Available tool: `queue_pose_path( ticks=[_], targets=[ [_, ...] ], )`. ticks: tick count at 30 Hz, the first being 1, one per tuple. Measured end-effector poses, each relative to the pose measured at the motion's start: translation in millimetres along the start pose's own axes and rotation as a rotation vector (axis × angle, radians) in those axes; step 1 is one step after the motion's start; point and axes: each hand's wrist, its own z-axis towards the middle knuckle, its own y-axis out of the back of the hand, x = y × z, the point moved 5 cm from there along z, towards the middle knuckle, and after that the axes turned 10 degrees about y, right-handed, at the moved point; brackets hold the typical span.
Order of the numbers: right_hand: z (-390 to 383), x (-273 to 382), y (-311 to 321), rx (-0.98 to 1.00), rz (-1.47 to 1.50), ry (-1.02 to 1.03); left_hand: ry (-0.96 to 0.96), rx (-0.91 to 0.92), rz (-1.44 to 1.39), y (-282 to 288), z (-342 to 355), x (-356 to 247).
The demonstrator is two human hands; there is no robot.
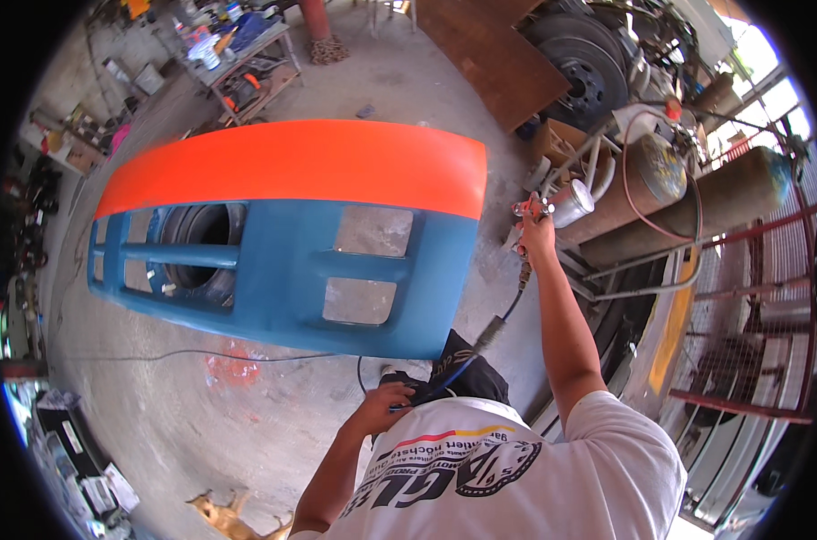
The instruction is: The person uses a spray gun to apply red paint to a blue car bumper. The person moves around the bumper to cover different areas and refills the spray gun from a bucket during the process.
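My right hand (536, 232) is closed around the handle of a spray gun (531, 209), held out to the right of a large vehicle panel. A silvery paint cup (570, 204) is fixed to the gun. From its grip an air hose (513, 306) runs back toward my waist. There my left hand (387, 405) is closed around the hose, its fingers partly hidden. The panel (278, 306), perhaps a bumper, is blue with several rectangular openings. Its far band (309, 162) is bright orange. A tyre (202, 243) shows beneath it through the left openings.
Gas cylinders (696, 202) on a metal-framed cart stand to the right. Behind are a brown board (494, 58), a wheel (584, 81) and a cluttered work table (246, 58). A dog (227, 517) lies on the floor at lower left; a dark hose (184, 355) crosses the concrete.
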Motion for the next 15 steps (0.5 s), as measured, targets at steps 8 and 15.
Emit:
queue_pose_path(
  ticks=[8, 15],
  targets=[
    [20, -5, 31, 0.072, 0.077, -0.086, 0.339, 0.359, -0.261, 17, 24, 5],
    [29, 11, -13, 0.184, 0.248, -0.097, 0.357, 0.326, -0.315, 20, 27, 7]
  ],
)
